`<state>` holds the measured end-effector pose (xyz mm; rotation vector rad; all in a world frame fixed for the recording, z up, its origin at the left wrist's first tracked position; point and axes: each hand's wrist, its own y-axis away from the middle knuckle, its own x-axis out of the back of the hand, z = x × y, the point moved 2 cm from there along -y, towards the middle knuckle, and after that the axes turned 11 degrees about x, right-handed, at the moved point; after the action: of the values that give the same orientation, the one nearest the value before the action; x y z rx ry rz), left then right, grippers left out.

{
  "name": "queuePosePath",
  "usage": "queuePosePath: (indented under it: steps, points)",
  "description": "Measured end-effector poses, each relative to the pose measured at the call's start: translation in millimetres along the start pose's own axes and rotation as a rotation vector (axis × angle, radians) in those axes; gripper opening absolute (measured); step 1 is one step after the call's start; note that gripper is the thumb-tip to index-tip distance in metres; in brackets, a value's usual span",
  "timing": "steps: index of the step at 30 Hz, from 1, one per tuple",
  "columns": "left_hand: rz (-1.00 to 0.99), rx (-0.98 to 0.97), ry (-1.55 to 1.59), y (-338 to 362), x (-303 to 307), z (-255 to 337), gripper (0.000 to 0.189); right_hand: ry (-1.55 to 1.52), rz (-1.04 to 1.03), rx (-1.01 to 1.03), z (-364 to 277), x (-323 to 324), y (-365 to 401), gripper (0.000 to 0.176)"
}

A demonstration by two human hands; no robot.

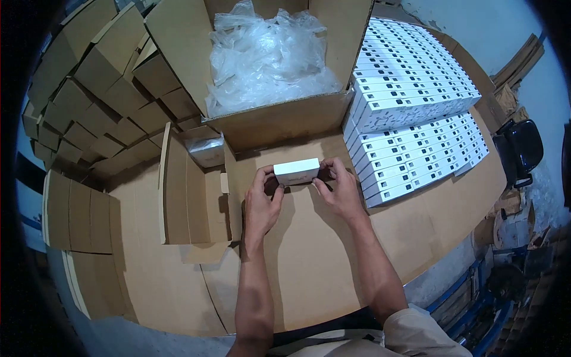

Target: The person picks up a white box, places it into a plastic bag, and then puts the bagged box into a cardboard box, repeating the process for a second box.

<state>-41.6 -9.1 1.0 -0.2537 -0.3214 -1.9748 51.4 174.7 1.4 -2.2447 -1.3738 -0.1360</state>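
A small white box (296,172) is held up between both hands above the cardboard-covered table. My left hand (262,199) grips its left end, thumb below and fingers at the side. My right hand (339,189) closes on its right end in the same way. Just left of my left hand stands an open brown carton (199,208), with a clear-wrapped item (206,152) at its far end. Behind the white box is a large open carton (279,124) holding crumpled clear plastic bags (267,59).
Stacked rows of white boxes (416,119) stand at the right. Many empty brown cartons (101,101) are piled at the back left, and more (80,214) stand at the left edge. A black chair (522,149) is beyond the table (315,268) on the right.
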Motion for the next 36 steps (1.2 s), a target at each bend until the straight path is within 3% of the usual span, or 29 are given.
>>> queuePosePath:
  steps: [5, 7, 10, 11, 15, 21, 24, 27, 30, 36]
  points:
    - [0.230, -0.187, 0.094, 11, -4, 25, 0.052, -0.016, 0.045, 0.151, 8, 3, 1, 0.047]
    - [0.322, -0.264, 0.060, 14, 0, 41, 0.052, -0.052, 0.078, 0.077, 17, 3, 1, 0.052]
    - [0.377, -0.400, -0.032, 3, -1, 73, 0.043, -0.061, 0.104, 0.027, 15, 3, 2, 0.055]
    - [0.428, -0.449, -0.011, -4, -2, 93, 0.032, -0.063, 0.104, 0.016, 14, 4, 1, 0.054]
    - [0.533, -0.559, -0.163, -66, 4, 145, 0.018, -0.023, 0.095, 0.012, 21, 6, 6, 0.049]
    - [0.257, -0.393, -0.304, -180, 5, 195, 0.021, 0.047, 0.076, 0.058, 8, 14, 9, 0.044]
    - [0.213, -0.371, -0.431, -221, 0, 213, 0.030, 0.046, 0.085, 0.047, 18, 12, 11, 0.044]
    - [0.332, -0.737, -0.655, -245, -6, 225, 0.042, 0.058, 0.072, 0.044, 15, 14, 11, 0.044]
    - [0.198, -0.784, -1.007, -275, -9, 234, 0.053, 0.051, 0.084, 0.074, 17, 15, 8, 0.043]
    - [0.092, -0.826, -0.990, -327, -2, 241, 0.030, 0.001, 0.082, 0.020, 20, 11, 10, 0.042]
